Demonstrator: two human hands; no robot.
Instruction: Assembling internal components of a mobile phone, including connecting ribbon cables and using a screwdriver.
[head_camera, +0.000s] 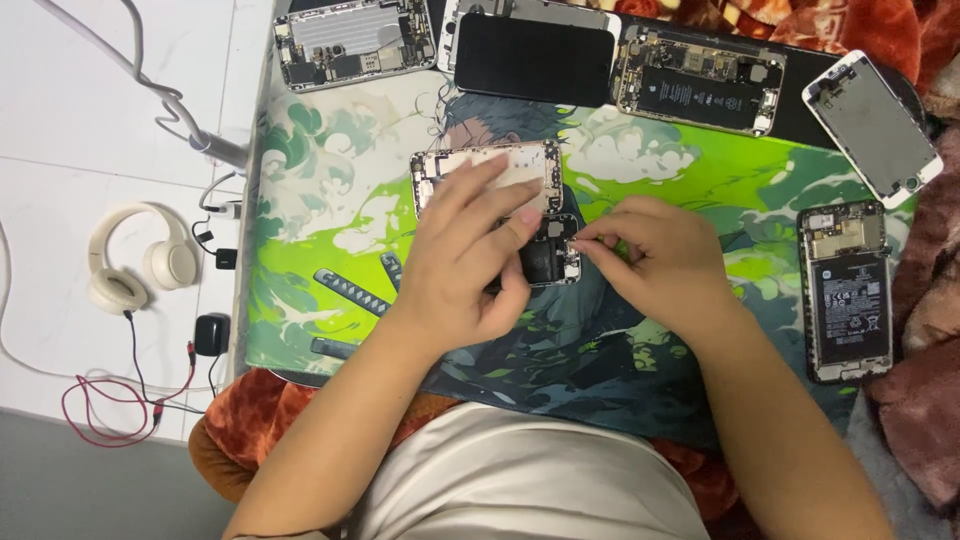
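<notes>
Two hands meet over a small opened phone body (553, 258) near the middle of the green illustrated mat (700, 165). The left hand (470, 265) lies across it with fingers extended and loosely curled, the fingertips pressing down on its upper part and covering most of it; it steadies the phone body rather than gripping it. The right hand (660, 255) comes in from the right with thumb and forefinger pinched together at the phone body's right edge; whether they pinch a small part cannot be told.

How the phone body's long axis runs cannot be told, since the left hand hides most of it; only its dark inside with small components shows at the right end. Just above it, touching or nearly so, lies a pale phone frame (487, 172), long axis also left to right, partly under the left fingers.

Farther out, along the mat's top edge, lie an opened phone chassis (352, 42), a black phone screen (533, 58) face up, and an open phone with a black battery (697, 80). At the upper right sits a white screen panel (873, 125), tilted diagonally. At the right edge an open phone with its battery exposed (846, 290) stands with its long axis up and down. On the white floor (60, 120) to the left lie cream headphones (140, 260) and cables (110, 400).
</notes>
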